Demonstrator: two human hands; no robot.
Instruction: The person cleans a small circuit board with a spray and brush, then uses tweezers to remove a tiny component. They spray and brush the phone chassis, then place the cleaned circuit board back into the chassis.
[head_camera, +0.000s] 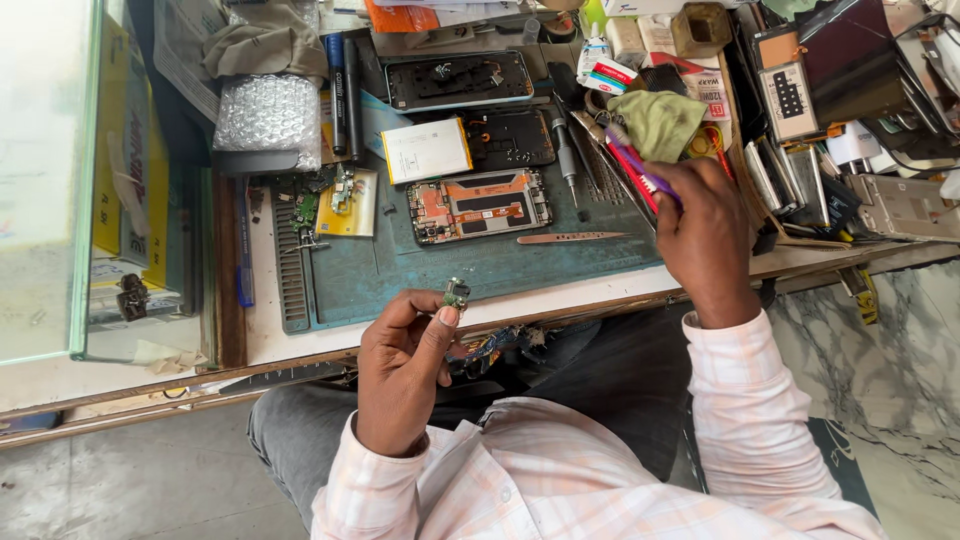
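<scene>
**A:** What's in the left hand (400, 365)?

**B:** A small green circuit board piece with metal parts (457, 293), pinched between thumb and fingertips and lifted clear of the near edge of the teal rubber work mat (400, 280) — raised toward the eyes, I'd judge, so that its face can be seen closely.

**A:** And the right hand (705, 235)?

**B:** It's closed around a slim purple-handled tool (640, 165), farther off and to the right. The tool slants up and to the left over the clutter. Its tip is lost against an olive-green cloth (658, 122), so I can't tell what kind of tool it is.

**A:** What lies on the mat?

**B:** An opened phone body with an orange and grey interior (478, 205) sits in the middle, face up. Beyond it lies a white rectangular battery pack (427, 150) beside a dark phone frame (510, 137); farther still, another black phone shell (458, 80). Flat metal tweezers (572, 238) rest just right of the opened phone — within easy reach of the right hand.

**A:** Anything unclear?

**B:** Plenty. The stack of devices at the far right (800, 175) is cut off by the frame. The small green boards at the mat's left end (325, 195) are too tangled to separate. A glass panel (50, 170) on the left shows mostly reflections.
</scene>
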